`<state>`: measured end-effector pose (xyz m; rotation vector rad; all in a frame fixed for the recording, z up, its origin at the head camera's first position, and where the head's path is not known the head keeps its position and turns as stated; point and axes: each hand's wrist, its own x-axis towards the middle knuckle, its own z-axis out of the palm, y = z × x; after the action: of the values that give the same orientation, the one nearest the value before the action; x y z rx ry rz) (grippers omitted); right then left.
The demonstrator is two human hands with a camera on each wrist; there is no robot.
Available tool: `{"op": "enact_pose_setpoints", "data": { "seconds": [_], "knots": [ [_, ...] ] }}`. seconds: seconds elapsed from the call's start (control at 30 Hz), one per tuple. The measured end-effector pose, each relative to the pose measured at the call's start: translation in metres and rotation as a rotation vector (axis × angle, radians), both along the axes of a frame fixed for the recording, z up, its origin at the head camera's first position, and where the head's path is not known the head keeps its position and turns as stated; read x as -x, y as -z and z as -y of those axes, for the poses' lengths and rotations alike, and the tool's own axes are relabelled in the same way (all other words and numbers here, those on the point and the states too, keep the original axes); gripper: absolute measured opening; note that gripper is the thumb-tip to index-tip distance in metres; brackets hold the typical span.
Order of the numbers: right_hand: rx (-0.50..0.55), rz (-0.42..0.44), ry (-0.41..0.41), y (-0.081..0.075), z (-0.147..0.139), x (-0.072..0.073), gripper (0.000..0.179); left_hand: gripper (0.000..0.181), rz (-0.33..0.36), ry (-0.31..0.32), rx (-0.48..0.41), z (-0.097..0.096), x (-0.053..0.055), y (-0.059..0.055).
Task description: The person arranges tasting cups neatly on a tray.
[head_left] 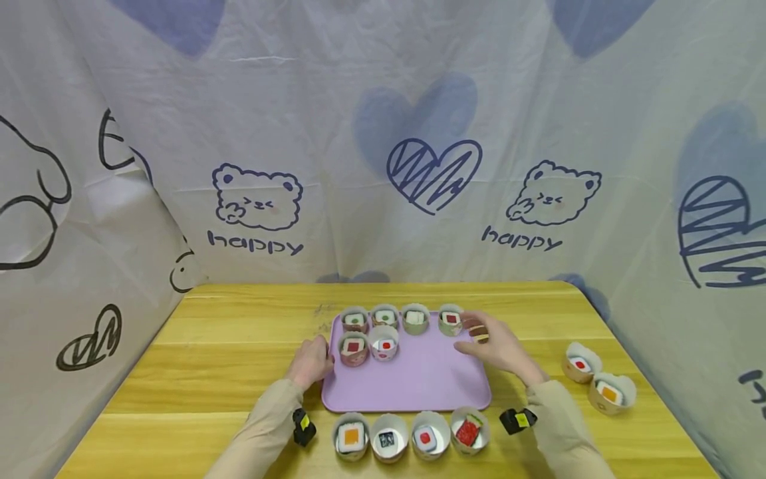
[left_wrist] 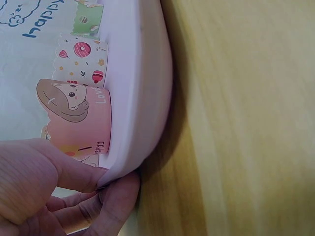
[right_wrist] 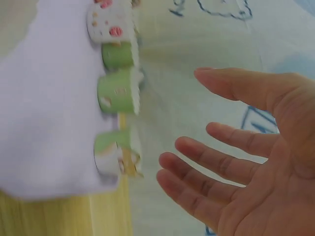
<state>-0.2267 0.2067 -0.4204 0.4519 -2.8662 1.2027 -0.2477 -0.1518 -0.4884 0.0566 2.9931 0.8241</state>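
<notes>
A lilac tray (head_left: 419,386) lies on the wooden table, bearing several paper baking cups with small square white pieces inside. My left hand (head_left: 310,362) pinches the tray's left rim between thumb and fingers, beside a pink paper cup (left_wrist: 81,120) in the left wrist view. Over the tray's back right corner, my right hand (head_left: 501,346) spreads its fingers and holds nothing. Nearest to it stands a green paper cup (head_left: 451,320) holding a red-centred piece. In the right wrist view, the thumb and fingers (right_wrist: 216,164) are well apart, beyond the row of green cups.
In front of the tray stand several more filled cups, among them one with an orange-centred piece (head_left: 351,436) and one with a red piece (head_left: 469,431). Two cups, a back one (head_left: 581,363) and a front one (head_left: 612,394), sit far right. A printed cloth (head_left: 359,253) hangs behind.
</notes>
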Motion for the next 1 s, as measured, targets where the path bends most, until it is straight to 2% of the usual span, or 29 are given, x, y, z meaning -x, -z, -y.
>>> {"op": "enact_pose_setpoints", "data": {
  "seconds": [0.23, 0.43, 0.63, 0.73, 0.83, 1.0],
  "knots": [
    [-0.015, -0.084, 0.112, 0.001, -0.044, -0.015, 0.058, 0.006, 0.0, 0.001, -0.008, 0.0, 0.0, 0.0],
    [-0.105, -0.182, 0.24, 0.006, -0.092, -0.028, 0.062, 0.006, 0.01, -0.001, -0.011, 0.0, 0.001, 0.001],
    [-0.152, -0.175, 0.393, 0.014, -0.135, -0.039, 0.067, 0.006, -0.006, 0.007, -0.013, -0.001, 0.002, 0.003],
    [-0.191, -0.139, 0.492, 0.017, -0.151, -0.042, 0.075, 0.008, -0.017, 0.009, -0.011, -0.001, 0.002, 0.003],
    [-0.242, -0.053, 0.569, 0.019, -0.165, -0.043, 0.09, 0.009, -0.02, 0.009, -0.014, -0.001, 0.002, 0.003],
    [-0.295, 0.101, 0.58, 0.021, -0.181, -0.041, 0.108, 0.007, -0.004, 0.006, -0.026, -0.001, 0.002, 0.003]
  ]
}}
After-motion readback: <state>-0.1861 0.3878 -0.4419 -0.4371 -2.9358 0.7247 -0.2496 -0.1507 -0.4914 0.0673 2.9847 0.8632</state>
